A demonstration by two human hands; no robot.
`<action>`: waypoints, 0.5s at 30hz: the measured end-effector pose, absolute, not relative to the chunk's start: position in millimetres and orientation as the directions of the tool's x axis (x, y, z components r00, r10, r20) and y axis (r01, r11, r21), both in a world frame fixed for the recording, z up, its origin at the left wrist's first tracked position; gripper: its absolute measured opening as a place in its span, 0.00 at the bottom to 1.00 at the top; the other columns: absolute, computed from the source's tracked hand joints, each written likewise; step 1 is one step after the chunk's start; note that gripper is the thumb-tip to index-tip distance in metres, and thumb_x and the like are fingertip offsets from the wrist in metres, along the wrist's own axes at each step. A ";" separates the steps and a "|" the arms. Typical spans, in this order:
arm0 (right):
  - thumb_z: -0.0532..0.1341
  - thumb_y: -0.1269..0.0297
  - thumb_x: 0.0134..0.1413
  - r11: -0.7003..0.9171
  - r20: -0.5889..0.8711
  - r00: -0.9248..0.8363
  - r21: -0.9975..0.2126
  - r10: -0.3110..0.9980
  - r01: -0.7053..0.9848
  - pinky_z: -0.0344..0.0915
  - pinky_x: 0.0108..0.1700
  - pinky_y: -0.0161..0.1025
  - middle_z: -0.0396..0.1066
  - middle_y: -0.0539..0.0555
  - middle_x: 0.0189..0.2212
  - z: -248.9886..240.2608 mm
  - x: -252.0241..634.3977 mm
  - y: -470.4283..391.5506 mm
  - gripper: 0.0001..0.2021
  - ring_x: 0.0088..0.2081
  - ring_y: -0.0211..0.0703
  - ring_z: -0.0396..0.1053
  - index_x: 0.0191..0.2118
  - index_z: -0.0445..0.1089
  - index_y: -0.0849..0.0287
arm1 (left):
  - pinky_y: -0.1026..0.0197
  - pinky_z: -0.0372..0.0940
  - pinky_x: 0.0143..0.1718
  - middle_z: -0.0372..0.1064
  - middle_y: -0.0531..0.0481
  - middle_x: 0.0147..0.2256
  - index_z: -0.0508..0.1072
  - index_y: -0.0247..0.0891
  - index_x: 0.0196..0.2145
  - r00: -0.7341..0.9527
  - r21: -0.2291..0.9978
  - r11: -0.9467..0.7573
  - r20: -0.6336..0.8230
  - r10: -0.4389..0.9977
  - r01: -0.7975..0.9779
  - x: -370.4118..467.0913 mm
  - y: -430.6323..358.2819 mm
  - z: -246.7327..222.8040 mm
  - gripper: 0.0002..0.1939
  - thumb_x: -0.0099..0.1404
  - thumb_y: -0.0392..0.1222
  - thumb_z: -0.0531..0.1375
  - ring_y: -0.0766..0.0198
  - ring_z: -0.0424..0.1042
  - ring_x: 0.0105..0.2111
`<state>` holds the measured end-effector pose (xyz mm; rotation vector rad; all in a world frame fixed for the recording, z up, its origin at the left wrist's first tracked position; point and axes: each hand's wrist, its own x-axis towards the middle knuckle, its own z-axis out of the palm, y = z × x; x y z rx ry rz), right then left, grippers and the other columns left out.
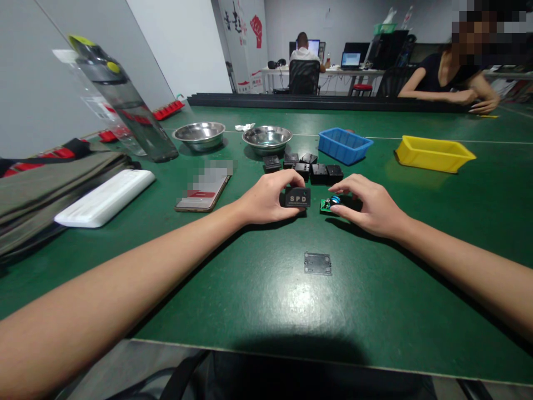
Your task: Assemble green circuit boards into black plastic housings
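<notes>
My left hand (270, 194) grips a small black plastic case (298, 198) with "SPD" printed on the side facing me, fingers behind it and thumb along its lower edge. Just to the right, my right hand (370, 205) has thumb and fingers around a green circuit board (325, 207) that carries a blue round component. Case and board are apart from each other. Nearer to me a thin dark rectangular cover plate (317, 263) lies flat on the table. Behind my hands sits a cluster of several similar black cases (319, 173).
Beyond the cases stand two steel bowls (267, 139), a blue bin (345, 145) and a yellow bin (435, 154). At left are a phone (204, 189), a white slab-like object (106, 197), a water bottle (133, 111) and a bag (54, 189). Another person sits across at right.
</notes>
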<state>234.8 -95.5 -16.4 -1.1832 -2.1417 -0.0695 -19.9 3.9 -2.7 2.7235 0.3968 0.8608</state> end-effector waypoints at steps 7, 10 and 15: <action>0.64 0.52 0.62 0.857 0.575 -0.676 -0.089 0.461 0.508 0.68 0.41 0.45 0.73 0.60 0.35 -5.1 205.4 -125.8 0.17 0.37 0.48 0.69 0.43 0.74 0.63 | 0.62 0.67 0.43 0.75 0.47 0.41 0.70 0.35 0.42 0.791 0.313 -0.932 0.517 0.328 0.182 -19.4 3.2 -2.4 0.14 0.58 0.39 0.64 0.62 0.74 0.39; 0.65 0.44 0.59 0.872 0.423 -0.766 -0.164 0.484 0.460 0.67 0.39 0.45 0.73 0.62 0.35 -5.0 193.6 -135.3 0.25 0.36 0.48 0.68 0.44 0.75 0.67 | 0.62 0.68 0.44 0.75 0.47 0.41 0.70 0.35 0.42 0.793 0.320 -0.928 0.507 0.336 0.189 -19.4 2.9 -2.2 0.14 0.58 0.39 0.64 0.61 0.75 0.39; 0.64 0.51 0.62 0.818 0.307 -0.761 -0.277 0.572 0.503 0.68 0.41 0.43 0.73 0.62 0.38 -6.4 191.0 -136.9 0.20 0.39 0.48 0.69 0.46 0.75 0.67 | 0.61 0.69 0.45 0.76 0.46 0.42 0.70 0.35 0.44 0.798 0.325 -0.928 0.504 0.331 0.180 -19.8 3.4 -2.3 0.16 0.59 0.40 0.65 0.61 0.75 0.41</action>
